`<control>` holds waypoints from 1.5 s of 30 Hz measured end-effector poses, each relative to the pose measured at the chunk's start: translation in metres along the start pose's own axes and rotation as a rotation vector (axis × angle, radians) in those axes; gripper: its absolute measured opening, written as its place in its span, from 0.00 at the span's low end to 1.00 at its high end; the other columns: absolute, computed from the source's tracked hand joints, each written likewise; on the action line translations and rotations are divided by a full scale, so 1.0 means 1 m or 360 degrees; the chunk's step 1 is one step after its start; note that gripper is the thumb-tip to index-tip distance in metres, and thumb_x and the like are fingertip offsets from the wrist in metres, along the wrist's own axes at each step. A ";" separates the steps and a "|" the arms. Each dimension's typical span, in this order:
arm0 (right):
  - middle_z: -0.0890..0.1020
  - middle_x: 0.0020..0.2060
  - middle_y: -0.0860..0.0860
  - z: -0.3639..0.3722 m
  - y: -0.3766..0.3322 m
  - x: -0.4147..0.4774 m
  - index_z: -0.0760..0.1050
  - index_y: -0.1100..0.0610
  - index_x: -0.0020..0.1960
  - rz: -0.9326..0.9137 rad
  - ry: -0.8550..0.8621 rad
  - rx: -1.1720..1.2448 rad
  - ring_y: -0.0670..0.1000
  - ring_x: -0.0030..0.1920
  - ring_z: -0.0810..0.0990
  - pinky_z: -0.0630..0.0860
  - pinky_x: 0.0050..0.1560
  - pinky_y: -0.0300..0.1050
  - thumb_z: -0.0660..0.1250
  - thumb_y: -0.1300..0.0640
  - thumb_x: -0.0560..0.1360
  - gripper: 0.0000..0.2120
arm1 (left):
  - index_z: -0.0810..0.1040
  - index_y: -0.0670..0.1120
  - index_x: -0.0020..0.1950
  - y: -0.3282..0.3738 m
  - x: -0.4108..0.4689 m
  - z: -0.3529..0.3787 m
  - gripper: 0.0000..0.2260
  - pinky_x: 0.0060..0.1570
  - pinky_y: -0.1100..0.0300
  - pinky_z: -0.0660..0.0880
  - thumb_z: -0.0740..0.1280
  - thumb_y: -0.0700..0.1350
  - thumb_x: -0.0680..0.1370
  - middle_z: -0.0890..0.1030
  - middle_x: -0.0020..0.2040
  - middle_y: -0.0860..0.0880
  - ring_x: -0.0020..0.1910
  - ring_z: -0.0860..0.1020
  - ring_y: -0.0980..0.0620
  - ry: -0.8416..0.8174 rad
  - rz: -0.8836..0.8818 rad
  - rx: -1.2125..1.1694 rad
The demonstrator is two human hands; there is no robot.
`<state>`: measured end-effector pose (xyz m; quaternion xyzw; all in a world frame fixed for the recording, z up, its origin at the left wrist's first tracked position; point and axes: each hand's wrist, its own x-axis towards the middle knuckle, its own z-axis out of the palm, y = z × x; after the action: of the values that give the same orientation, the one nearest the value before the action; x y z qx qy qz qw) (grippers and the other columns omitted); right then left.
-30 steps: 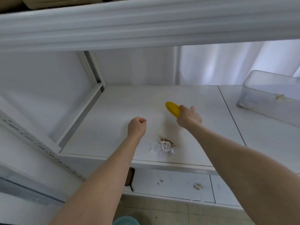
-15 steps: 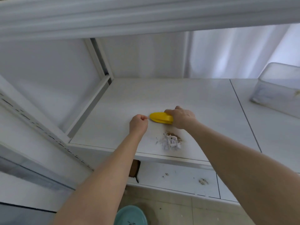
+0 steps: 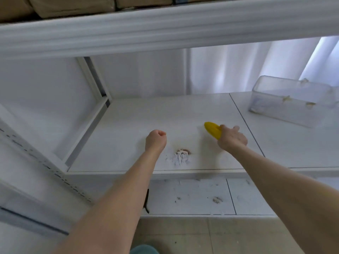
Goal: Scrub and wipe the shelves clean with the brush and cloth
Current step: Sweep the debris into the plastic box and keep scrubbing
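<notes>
Brush (image 3: 212, 129), yellow, sits in the right grip (image 3: 232, 139), fingers curled round its near end. It is low on the shelf (image 3: 146, 114), beyond and right of the debris pile (image 3: 181, 155), with its long axis slanting away and leftward. The next sweep probably draws back-left toward the pile. The left grip (image 3: 156, 139), a clenched fist with nothing visible in it, is just left of the pile.
</notes>
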<state>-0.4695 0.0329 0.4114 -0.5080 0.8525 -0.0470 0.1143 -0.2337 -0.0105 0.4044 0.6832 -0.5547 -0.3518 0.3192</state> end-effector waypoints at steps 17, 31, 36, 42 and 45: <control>0.67 0.62 0.59 0.007 -0.038 -0.047 0.65 0.52 0.70 0.0102 -0.0172 0.0361 0.62 0.56 0.76 0.74 0.50 0.50 0.60 0.57 0.78 0.21 | 0.78 0.43 0.55 0.010 -0.011 0.007 0.10 0.54 0.51 0.76 0.60 0.39 0.76 0.80 0.54 0.43 0.55 0.78 0.43 -0.0167 0.0069 0.0019; 0.72 0.61 0.58 -0.002 -0.036 -0.034 0.68 0.54 0.68 -0.0040 -0.0280 0.0445 0.60 0.57 0.76 0.77 0.56 0.54 0.68 0.45 0.73 0.27 | 0.78 0.43 0.53 0.035 -0.006 0.030 0.11 0.56 0.51 0.76 0.59 0.39 0.76 0.81 0.55 0.43 0.56 0.78 0.43 -0.0242 0.0180 0.0013; 0.68 0.66 0.57 -0.022 -0.016 -0.017 0.66 0.52 0.72 -0.0092 -0.0029 0.0509 0.60 0.64 0.70 0.73 0.57 0.53 0.67 0.37 0.73 0.33 | 0.79 0.44 0.53 0.067 -0.007 0.053 0.11 0.55 0.52 0.77 0.59 0.39 0.76 0.81 0.55 0.43 0.55 0.78 0.43 -0.0233 0.0245 0.0021; 0.67 0.68 0.57 -0.053 0.043 0.028 0.68 0.53 0.71 -0.0121 0.0111 0.0535 0.59 0.68 0.66 0.70 0.62 0.52 0.65 0.46 0.78 0.25 | 0.80 0.45 0.49 0.130 -0.014 0.109 0.07 0.54 0.51 0.77 0.63 0.39 0.76 0.82 0.52 0.42 0.53 0.79 0.42 -0.0205 0.0408 0.0024; 0.68 0.69 0.57 -0.069 0.087 0.054 0.68 0.53 0.71 -0.0114 0.0124 0.0553 0.60 0.68 0.67 0.70 0.63 0.52 0.65 0.48 0.78 0.24 | 0.80 0.43 0.45 0.163 -0.020 0.153 0.05 0.50 0.53 0.77 0.65 0.42 0.76 0.83 0.48 0.41 0.50 0.80 0.41 -0.0193 0.0445 0.0038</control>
<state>-0.5854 0.0248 0.4529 -0.5084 0.8167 -0.2170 0.1655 -0.4507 -0.0273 0.4574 0.5804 -0.6670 -0.3379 0.3227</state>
